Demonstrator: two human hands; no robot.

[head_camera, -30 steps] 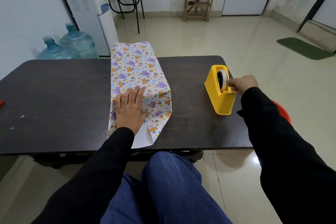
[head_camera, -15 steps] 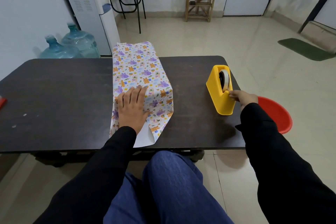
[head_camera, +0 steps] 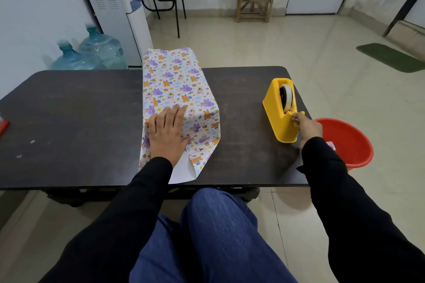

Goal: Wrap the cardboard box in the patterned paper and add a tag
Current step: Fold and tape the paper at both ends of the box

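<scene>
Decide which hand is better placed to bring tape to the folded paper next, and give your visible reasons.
The right hand: its fingers already pinch at the cutter end of the yellow tape dispenser. The left hand lies flat on the patterned paper, holding the fold down.

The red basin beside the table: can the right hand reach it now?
Probably yes. The right hand pinches at the yellow tape dispenser, and the red basin sits just beyond it, nothing between.

Left hand (head_camera: 169, 132) flat, palm down, fingers together, right hand (head_camera: 307, 125) in pinching grip, both arms outstretched
</scene>
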